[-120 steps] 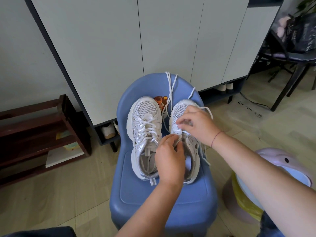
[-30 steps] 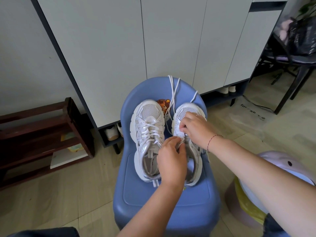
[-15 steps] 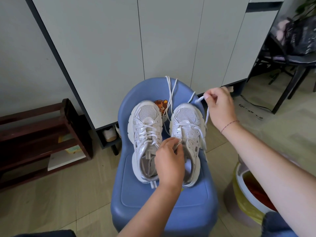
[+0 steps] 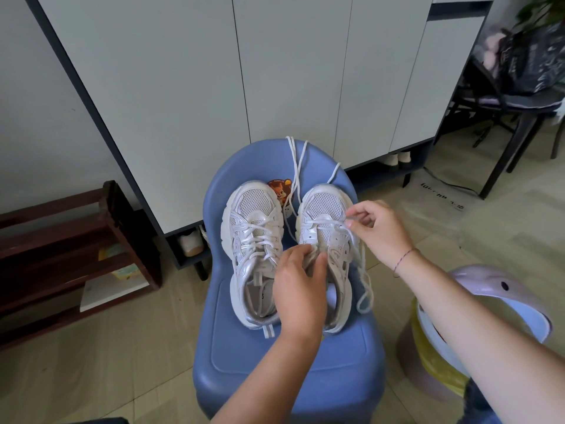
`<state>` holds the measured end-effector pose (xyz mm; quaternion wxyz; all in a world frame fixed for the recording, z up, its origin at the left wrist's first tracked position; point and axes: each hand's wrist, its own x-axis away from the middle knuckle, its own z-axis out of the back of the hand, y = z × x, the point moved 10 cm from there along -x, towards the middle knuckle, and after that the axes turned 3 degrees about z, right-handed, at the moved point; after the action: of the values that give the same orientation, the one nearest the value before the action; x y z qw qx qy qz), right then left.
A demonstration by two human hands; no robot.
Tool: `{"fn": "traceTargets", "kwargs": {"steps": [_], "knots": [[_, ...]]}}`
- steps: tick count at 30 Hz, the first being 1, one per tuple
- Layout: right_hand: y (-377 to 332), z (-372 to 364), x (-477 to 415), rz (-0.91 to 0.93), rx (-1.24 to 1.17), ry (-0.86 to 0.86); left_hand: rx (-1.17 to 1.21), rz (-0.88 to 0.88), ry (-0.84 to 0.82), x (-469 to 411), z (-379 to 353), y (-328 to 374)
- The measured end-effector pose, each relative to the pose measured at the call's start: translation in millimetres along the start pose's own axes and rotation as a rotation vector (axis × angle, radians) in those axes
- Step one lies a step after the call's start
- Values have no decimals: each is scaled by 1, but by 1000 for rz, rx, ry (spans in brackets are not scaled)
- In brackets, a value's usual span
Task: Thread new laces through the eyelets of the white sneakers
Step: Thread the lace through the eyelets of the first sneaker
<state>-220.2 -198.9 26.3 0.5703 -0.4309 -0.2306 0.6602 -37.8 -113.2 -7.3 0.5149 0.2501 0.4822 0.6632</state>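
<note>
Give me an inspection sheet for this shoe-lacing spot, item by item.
Surface: blue chair seat, holding both sneakers.
Job's things: laced sneaker beside half-laced sneaker; lace trails over the chair back and side.
Clutter: squirrel sticker on the chair.
Hands: left hand grips the half-laced sneaker; right hand pinches its lace.
Cables: dark cord on the floor by the cabinet.
Surroundings: wooden shoe rack, lidded bin, black chair.

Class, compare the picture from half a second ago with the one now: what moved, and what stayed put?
The right hand came back down from beyond the toe to the half-laced sneaker, pinching the lace beside an eyelet. The left hand kept its grip on that sneaker's tongue; the laced sneaker and blue chair stayed put.
</note>
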Motion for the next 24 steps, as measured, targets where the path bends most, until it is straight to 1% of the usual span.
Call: {"fn": "traceTargets", "kwargs": {"steps": [4, 8, 13, 18, 21, 24], "knots": [[6, -15, 10, 9, 69, -45, -26, -37, 0, 2, -5, 1], [13, -15, 13, -44, 87, -25, -60, -63, 9, 4, -7, 4], [16, -14, 13, -90, 81, -26, -101, -82, -31, 2, -16, 9], [-9, -14, 0, 3, 66, -79, -116, -82, -39, 1, -19, 9], [-28, -22, -7, 112, 235, -116, -113, -87, -31, 1, -19, 8], [-39, -28, -15, 171, 379, -122, -106, -80, -44, 0, -19, 8]]}}
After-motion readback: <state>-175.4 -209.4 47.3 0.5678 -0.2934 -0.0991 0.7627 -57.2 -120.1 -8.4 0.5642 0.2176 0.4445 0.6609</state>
